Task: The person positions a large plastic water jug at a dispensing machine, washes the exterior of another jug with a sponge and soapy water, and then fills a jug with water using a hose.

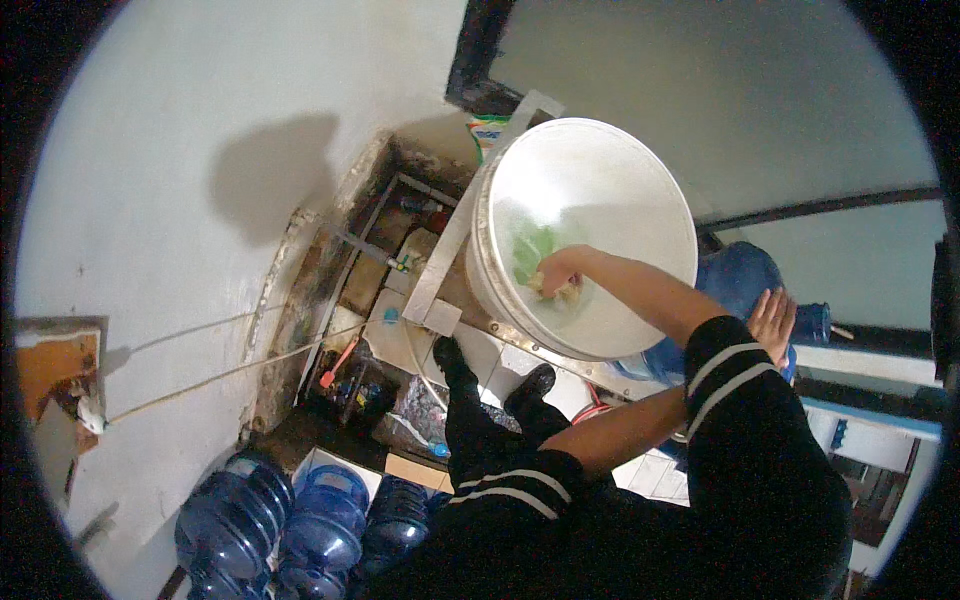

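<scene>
My right hand (561, 271) is deep inside a large white plastic bucket (645, 187), closed around a pale yellowish wad (568, 294), perhaps a sponge or cloth. Beside it a blurred green patch (532, 251) shows in the bucket; what it is cannot be told. The bucket rests on a light-coloured frame (442, 277). My left arm crosses beneath my right arm, and my left hand (772, 322) lies with extended fingers against a blue water jug (739, 274), its palm hidden.
Several blue water jugs (326, 517) stand at the lower left. A thin hose (255, 364) runs from the wall towards the frame. A pipe with a tap (397, 264) and a red-handled brush (341, 364) are near my feet. A green and white packet (487, 131) is behind the bucket.
</scene>
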Available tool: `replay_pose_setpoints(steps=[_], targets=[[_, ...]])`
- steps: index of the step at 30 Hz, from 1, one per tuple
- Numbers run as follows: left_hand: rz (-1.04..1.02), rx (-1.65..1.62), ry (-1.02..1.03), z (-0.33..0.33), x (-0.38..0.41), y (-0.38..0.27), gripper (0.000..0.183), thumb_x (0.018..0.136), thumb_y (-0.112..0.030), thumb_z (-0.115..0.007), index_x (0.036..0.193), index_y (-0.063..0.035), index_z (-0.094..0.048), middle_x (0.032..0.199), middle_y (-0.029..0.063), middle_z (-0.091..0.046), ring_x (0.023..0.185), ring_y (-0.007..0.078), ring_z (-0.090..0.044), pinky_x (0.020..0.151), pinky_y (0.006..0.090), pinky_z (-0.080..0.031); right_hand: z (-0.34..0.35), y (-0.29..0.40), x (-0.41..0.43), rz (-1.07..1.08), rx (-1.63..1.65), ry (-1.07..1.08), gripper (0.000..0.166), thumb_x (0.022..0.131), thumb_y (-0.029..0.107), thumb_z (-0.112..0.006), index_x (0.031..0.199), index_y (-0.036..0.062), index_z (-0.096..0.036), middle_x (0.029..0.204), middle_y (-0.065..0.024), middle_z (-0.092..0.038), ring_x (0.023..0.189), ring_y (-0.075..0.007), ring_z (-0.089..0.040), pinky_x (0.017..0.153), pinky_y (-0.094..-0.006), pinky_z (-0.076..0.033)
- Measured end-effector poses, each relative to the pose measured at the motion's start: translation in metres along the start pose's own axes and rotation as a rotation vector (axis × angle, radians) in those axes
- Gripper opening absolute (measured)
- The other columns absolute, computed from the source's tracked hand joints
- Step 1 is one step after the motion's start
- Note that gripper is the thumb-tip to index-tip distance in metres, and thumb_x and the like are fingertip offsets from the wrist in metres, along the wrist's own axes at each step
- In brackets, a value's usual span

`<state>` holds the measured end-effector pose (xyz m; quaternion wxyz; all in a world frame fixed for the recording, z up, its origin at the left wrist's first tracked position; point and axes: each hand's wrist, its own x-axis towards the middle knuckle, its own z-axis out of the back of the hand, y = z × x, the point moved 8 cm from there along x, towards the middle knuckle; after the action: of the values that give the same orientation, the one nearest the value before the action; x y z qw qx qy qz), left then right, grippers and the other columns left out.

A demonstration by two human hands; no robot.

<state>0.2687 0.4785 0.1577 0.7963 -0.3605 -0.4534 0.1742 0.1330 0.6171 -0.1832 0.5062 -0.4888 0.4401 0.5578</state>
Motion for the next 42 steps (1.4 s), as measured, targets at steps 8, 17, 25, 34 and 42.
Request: replay_pose_setpoints(steps=[8,17,25,34,42], targets=[[-0.084,0.320,-0.297,-0.030,0.015,-0.002,0.088,0.074,-0.034,-0.062,0.135,0.0109,-0.018,0.142,0.0285,-0.022,0.135,0.0394,-0.015,0.111,0.0501,-0.005,0.062,0.005,-0.242,0.418,0.637,-0.566,0.053,0.082,0.044,-0.052,0.116,0.0039,-0.047,0.099,-0.0116,-0.057,0.082,-0.0191,-0.060,0.059,-0.0327,-0.055],[-0.258,0.014,0.008,-0.056,-0.002,0.004,0.079,0.077,-0.039,-0.057,0.137,0.0005,-0.025,0.141,0.0221,-0.025,0.133,0.0385,-0.019,0.109,0.0492,-0.013,-0.079,-0.113,-0.419,0.638,1.911,-1.473,0.060,0.089,0.052,-0.047,0.127,0.0061,-0.043,0.116,-0.0084,-0.055,0.100,-0.0192,-0.056,0.077,-0.0370,-0.049],[-0.080,0.350,0.229,-0.004,0.034,-0.009,0.060,0.080,-0.046,-0.056,0.120,-0.0019,-0.051,0.131,0.0203,-0.042,0.126,0.0344,-0.032,0.102,0.0445,-0.026,-0.200,-0.174,-0.449,0.848,2.066,-1.800,0.058,0.090,0.054,-0.041,0.125,0.0070,-0.043,0.115,-0.0087,-0.054,0.106,-0.0190,-0.053,0.089,-0.0362,-0.044],[0.156,0.632,0.188,-0.016,0.034,-0.012,0.077,0.079,-0.061,-0.049,0.131,-0.0049,-0.043,0.136,0.0273,-0.035,0.130,0.0412,-0.027,0.106,0.0502,-0.018,-0.219,-0.242,-0.418,-0.139,0.920,-2.320,0.047,0.087,0.028,-0.050,0.128,0.0064,-0.043,0.111,-0.0190,-0.052,0.101,-0.0336,-0.050,0.089,-0.0410,-0.037],[0.190,0.710,0.028,-0.016,0.018,-0.034,0.070,0.081,-0.060,-0.047,0.128,-0.0077,-0.047,0.134,0.0267,-0.038,0.128,0.0413,-0.030,0.106,0.0525,-0.017,-0.108,-0.326,-0.367,0.226,0.727,-1.915,0.040,0.075,0.028,-0.056,0.112,0.0112,-0.060,0.106,-0.0203,-0.060,0.095,-0.0397,-0.058,0.083,-0.0459,-0.045]])
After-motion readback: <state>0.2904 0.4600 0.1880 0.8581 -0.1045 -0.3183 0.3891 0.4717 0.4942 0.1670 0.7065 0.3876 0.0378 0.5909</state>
